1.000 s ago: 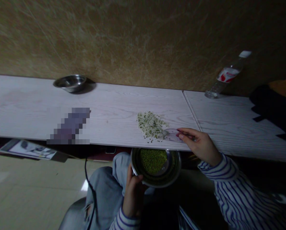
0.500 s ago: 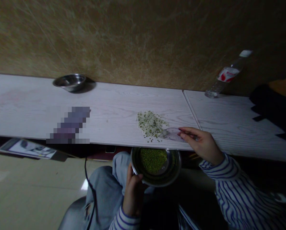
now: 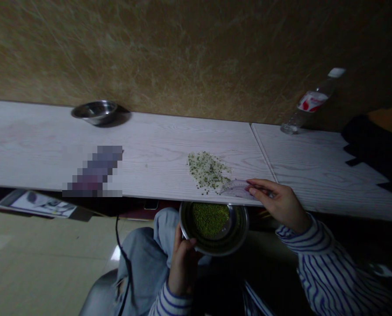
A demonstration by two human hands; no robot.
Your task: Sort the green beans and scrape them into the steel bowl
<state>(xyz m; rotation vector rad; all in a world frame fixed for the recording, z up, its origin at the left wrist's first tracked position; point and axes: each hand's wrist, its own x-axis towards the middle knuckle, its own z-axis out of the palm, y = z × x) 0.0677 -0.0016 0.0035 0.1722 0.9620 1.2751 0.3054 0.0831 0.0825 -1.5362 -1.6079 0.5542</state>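
Evidently the right hand pinches a thin, clear, faintly purple plastic protractor between thumb and forefinger, its curved blade reaching out to the left of the grip. Just beyond the blade's tip lies a loose pile of whitish grains flecked with green bits, ragged at the edges, on the pale wood-grained table. Below and left of that pinch, the left hand grips the rim of a deep, round steel bowl, its thumb hooked over the lip. Small, smooth green beans cover much of the bowl's floor, leaving a bare, shiny patch on the side toward the right hand. Far to the left of both grips sits a shallow, shiny metal dish; above and right of the pinch stands a clear plastic bottle with a red-and-white label.

The left hand's other fingers are mostly hidden by the bowl, whose far rim meets the table edge. Whether the protractor touches the tabletop is hard to tell. Pixelation masks an object left of the pile, and a dark bundle, right of the grip, is cut off by the frame.
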